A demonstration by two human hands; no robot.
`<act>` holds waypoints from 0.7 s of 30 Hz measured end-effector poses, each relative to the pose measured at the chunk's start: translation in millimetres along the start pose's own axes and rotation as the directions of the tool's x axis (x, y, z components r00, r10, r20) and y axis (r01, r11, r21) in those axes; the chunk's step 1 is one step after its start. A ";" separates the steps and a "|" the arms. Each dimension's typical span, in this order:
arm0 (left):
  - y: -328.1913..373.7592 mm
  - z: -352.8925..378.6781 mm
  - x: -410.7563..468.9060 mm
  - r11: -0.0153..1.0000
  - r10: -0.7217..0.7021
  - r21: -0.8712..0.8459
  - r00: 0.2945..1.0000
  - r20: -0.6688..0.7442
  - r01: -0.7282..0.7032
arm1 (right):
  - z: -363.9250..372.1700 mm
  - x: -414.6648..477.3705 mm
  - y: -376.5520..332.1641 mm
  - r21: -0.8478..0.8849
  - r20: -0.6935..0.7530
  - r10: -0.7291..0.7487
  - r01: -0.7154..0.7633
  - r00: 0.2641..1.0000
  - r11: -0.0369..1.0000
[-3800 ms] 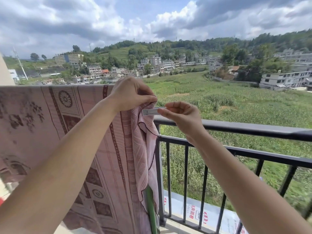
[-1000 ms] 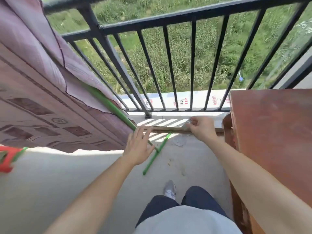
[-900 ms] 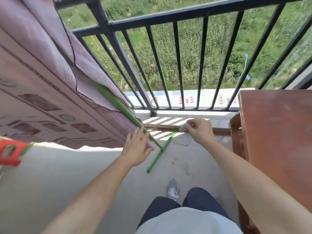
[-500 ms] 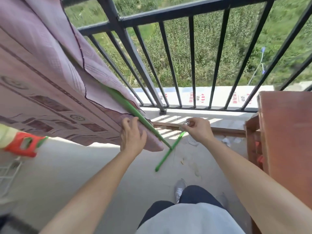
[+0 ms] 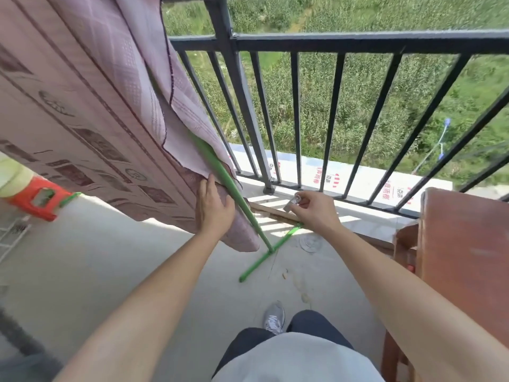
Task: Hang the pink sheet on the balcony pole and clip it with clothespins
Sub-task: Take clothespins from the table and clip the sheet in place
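We are on a balcony with a grey floor (image 5: 104,274) and a black railing (image 5: 344,42), and green fields lie far below. The pink sheet (image 5: 91,100) hangs down on the left, with dark stripes, little squares and round flower shapes on it. Its bottom corner rests by a green pole stand (image 5: 234,194). Our left hand (image 5: 216,208) lies flat on that corner, grip wide with fingers spread. Our right hand (image 5: 314,209) has a narrow grip, pinching a small silver clothespin (image 5: 294,203). Red writing on the white ledge (image 5: 327,179) outside is too small to read. A brown counter (image 5: 465,252) stands on the right.
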State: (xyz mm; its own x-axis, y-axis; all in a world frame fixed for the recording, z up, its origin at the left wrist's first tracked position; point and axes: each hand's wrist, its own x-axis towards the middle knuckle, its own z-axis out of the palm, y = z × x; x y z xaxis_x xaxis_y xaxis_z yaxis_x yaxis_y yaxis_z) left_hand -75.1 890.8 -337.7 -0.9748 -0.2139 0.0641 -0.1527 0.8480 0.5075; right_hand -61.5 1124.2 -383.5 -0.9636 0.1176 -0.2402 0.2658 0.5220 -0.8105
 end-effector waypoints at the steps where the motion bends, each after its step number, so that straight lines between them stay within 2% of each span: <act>1: -0.4 -1.2 -4.3 0.999 0.027 0.034 1.000 0.000 -0.027 | -0.1 0.3 -0.4 0.010 0.000 -0.005 0.005 1.000 1.000; 4: 0.3 -3.8 -28.8 0.973 0.200 0.106 0.979 0.041 -0.203 | 2.5 0.0 -2.9 0.012 0.008 -0.027 0.027 1.000 1.000; 6: 5.3 -0.9 -47.9 0.892 0.423 0.130 0.901 0.097 -0.433 | 4.9 -2.8 -3.6 0.030 0.023 -0.019 0.018 1.000 0.999; 8: 19.7 4.6 -58.0 0.812 0.564 0.113 0.820 0.101 -0.572 | 6.3 -5.5 -0.4 0.029 0.006 -0.022 0.022 1.000 0.999; 11: 51.3 4.8 -50.3 0.832 0.537 0.073 0.831 0.144 -0.550 | 3.1 -11.3 8.3 0.035 -0.021 0.024 -0.023 0.999 0.999; 15: 69.1 5.5 -18.6 0.856 0.335 0.237 0.841 0.424 -0.460 | -6.6 -16.1 25.5 0.050 -0.069 0.080 -0.077 0.994 0.996; 17: 73.6 8.8 -1.0 0.812 0.330 0.289 0.808 0.488 -0.507 | -12.6 -16.8 36.1 0.089 -0.094 0.110 -0.102 0.989 0.991; 19: 76.5 15.0 16.3 0.729 0.367 0.326 0.746 0.556 -0.602 | -19.2 -16.1 45.9 0.144 -0.146 0.136 -0.115 0.980 0.983; 20: 78.4 18.7 23.9 0.709 0.357 0.326 0.717 0.598 -0.625 | -22.1 -14.2 50.6 0.148 -0.177 0.139 -0.113 0.974 0.983; 21: 81.2 22.9 30.6 0.730 0.322 0.305 0.701 0.636 -0.612 | -24.6 -10.8 54.8 0.148 -0.201 0.144 -0.115 0.969 0.982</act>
State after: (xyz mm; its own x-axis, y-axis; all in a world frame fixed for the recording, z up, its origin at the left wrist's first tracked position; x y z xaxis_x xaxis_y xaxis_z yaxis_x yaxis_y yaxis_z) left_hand -121.0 964.3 -314.3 -0.8363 0.4317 -0.3381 0.4352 0.8976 0.0696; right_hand -37.3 1172.3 -412.3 -0.9014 0.3591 -0.2421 0.3767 0.3744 -0.8473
